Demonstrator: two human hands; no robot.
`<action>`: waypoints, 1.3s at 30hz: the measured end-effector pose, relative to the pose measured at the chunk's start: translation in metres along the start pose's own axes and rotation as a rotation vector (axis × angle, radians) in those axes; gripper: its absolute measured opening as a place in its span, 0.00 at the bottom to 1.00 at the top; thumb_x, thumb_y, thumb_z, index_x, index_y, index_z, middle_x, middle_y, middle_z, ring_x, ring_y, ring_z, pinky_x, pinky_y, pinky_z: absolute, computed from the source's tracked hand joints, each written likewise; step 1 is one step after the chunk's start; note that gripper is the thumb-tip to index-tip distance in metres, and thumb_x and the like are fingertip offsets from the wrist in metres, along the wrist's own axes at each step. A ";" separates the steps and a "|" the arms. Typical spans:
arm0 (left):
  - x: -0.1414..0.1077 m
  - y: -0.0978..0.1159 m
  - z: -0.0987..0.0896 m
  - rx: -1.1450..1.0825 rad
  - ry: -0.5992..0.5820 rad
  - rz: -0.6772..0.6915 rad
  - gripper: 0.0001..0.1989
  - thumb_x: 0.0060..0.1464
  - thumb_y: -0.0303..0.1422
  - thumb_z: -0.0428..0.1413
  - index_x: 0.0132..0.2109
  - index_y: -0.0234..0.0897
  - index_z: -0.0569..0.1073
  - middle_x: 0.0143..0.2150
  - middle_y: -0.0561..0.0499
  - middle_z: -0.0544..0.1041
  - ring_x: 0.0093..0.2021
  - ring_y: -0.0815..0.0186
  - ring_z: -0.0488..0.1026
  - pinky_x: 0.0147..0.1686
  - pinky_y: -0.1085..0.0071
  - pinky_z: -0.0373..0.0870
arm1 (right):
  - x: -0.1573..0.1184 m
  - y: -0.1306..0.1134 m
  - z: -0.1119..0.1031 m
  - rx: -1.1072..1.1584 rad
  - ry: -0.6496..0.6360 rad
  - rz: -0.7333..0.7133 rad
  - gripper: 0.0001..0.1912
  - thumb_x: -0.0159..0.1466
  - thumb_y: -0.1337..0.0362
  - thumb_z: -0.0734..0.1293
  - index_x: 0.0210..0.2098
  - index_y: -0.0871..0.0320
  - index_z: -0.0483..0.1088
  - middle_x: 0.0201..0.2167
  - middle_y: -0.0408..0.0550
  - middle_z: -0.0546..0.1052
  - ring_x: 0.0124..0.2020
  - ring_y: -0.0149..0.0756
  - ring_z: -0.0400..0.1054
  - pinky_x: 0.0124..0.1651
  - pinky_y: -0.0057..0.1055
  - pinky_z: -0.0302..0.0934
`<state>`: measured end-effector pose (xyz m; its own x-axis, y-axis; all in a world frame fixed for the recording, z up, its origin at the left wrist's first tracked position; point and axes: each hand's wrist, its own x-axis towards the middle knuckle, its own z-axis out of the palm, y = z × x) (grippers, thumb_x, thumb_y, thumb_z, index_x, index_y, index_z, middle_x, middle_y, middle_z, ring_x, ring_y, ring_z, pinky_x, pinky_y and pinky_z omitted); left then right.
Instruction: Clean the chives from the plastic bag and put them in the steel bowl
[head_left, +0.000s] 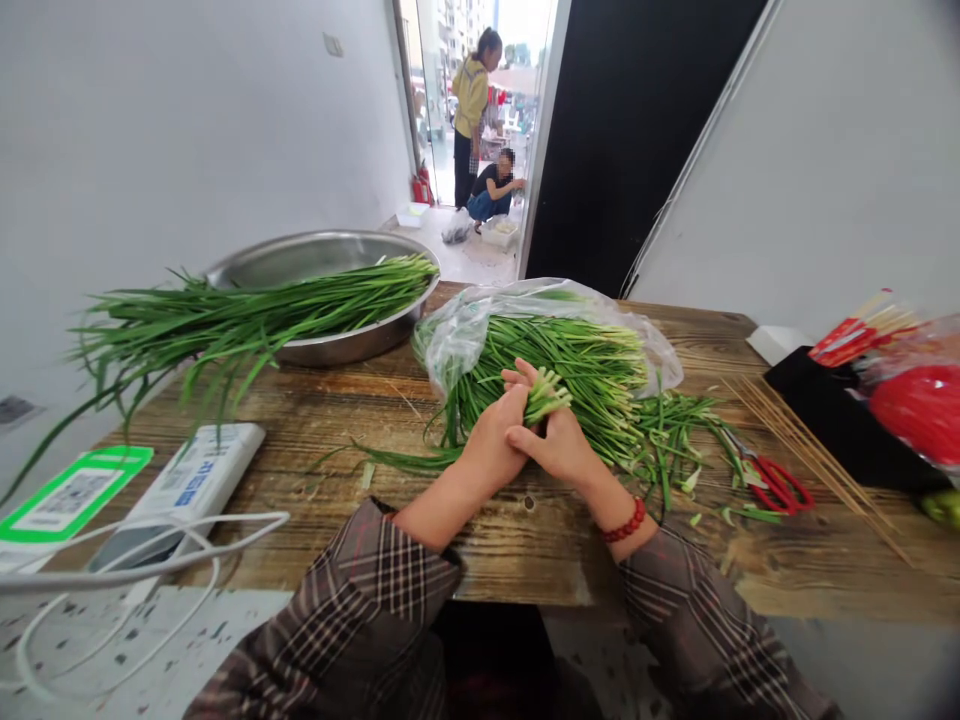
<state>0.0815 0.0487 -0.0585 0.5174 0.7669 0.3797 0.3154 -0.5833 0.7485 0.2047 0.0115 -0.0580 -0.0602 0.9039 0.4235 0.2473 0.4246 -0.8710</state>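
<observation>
A small bunch of garlic chives (pixel 549 392) is between my two hands, its pale cut ends pointing up and to the right. My left hand (pixel 491 435) is closed round the bunch, and its leaves trail out leftward over the table. Pressed against it, my right hand (pixel 564 445) has its thumb across the left hand and its fingers partly hidden behind the stalks. Just beyond my hands, a large pile of garlic chives (pixel 577 350) lies in an open clear plastic bag (pixel 457 340). Loose trimmed bits (pixel 679 425) are scattered to the right.
A steel basin (pixel 352 345) holding more chives stands at the back left. Red-handled scissors (pixel 780 485) and bamboo skewers (pixel 817 460) lie at right, near a black box (pixel 832 420). A white device (pixel 199 475) with cables sits left. Two people are by the doorway.
</observation>
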 end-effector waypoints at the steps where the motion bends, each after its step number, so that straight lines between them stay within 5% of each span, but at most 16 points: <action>1: -0.001 -0.001 0.002 0.053 -0.034 0.014 0.09 0.56 0.29 0.51 0.44 0.35 0.69 0.40 0.45 0.73 0.41 0.60 0.72 0.43 0.63 0.71 | -0.001 0.001 0.005 0.006 0.037 0.000 0.40 0.57 0.46 0.70 0.64 0.52 0.59 0.61 0.53 0.68 0.62 0.46 0.62 0.67 0.48 0.51; 7: -0.004 0.003 0.011 0.225 -0.142 0.160 0.17 0.54 0.23 0.46 0.52 0.32 0.66 0.52 0.36 0.71 0.57 0.53 0.68 0.59 0.56 0.64 | -0.009 0.001 0.018 0.153 0.273 0.092 0.21 0.68 0.52 0.59 0.56 0.52 0.67 0.53 0.51 0.75 0.54 0.39 0.70 0.61 0.43 0.61; 15: -0.006 0.006 0.004 0.433 -0.257 0.006 0.23 0.52 0.25 0.52 0.56 0.31 0.61 0.53 0.37 0.74 0.55 0.50 0.72 0.51 0.53 0.69 | -0.006 -0.008 0.013 0.210 0.401 0.066 0.16 0.69 0.54 0.58 0.36 0.53 0.75 0.45 0.47 0.80 0.50 0.37 0.72 0.60 0.40 0.60; 21: -0.003 0.005 -0.003 0.505 -0.251 0.084 0.22 0.54 0.26 0.52 0.57 0.35 0.62 0.54 0.41 0.75 0.54 0.54 0.72 0.48 0.58 0.68 | -0.006 -0.008 0.007 0.301 0.458 0.078 0.17 0.67 0.52 0.59 0.30 0.55 0.72 0.32 0.45 0.80 0.41 0.37 0.75 0.53 0.41 0.65; 25: 0.000 0.000 -0.009 0.566 -0.216 0.110 0.13 0.53 0.27 0.52 0.48 0.36 0.68 0.45 0.44 0.77 0.48 0.54 0.74 0.44 0.60 0.66 | -0.006 -0.027 0.000 0.407 0.573 0.060 0.17 0.67 0.51 0.60 0.27 0.55 0.67 0.24 0.41 0.75 0.34 0.35 0.75 0.48 0.40 0.67; 31: 0.009 -0.021 -0.020 0.553 -0.095 -0.033 0.12 0.51 0.21 0.49 0.40 0.38 0.71 0.40 0.43 0.79 0.44 0.55 0.75 0.42 0.63 0.65 | -0.001 -0.079 -0.075 0.389 0.746 -0.150 0.21 0.66 0.45 0.59 0.24 0.53 0.59 0.19 0.36 0.62 0.26 0.30 0.68 0.46 0.39 0.69; 36: 0.020 -0.039 -0.019 0.225 0.092 -0.120 0.12 0.54 0.24 0.49 0.44 0.37 0.73 0.43 0.43 0.79 0.44 0.56 0.76 0.42 0.64 0.67 | -0.010 -0.096 -0.162 0.276 0.830 -0.245 0.23 0.64 0.45 0.60 0.21 0.52 0.56 0.19 0.36 0.58 0.23 0.29 0.64 0.44 0.37 0.68; 39: 0.026 -0.045 -0.019 -0.059 0.229 -0.153 0.13 0.56 0.25 0.46 0.45 0.35 0.71 0.36 0.47 0.78 0.35 0.63 0.76 0.38 0.68 0.69 | -0.019 -0.092 -0.199 0.193 0.847 -0.235 0.25 0.63 0.44 0.60 0.18 0.51 0.51 0.17 0.36 0.55 0.21 0.28 0.61 0.41 0.36 0.68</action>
<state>0.0654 0.1006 -0.0717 0.2721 0.8891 0.3680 0.3253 -0.4449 0.8344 0.3760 -0.0546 0.0636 0.6635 0.4832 0.5712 0.1471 0.6643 -0.7328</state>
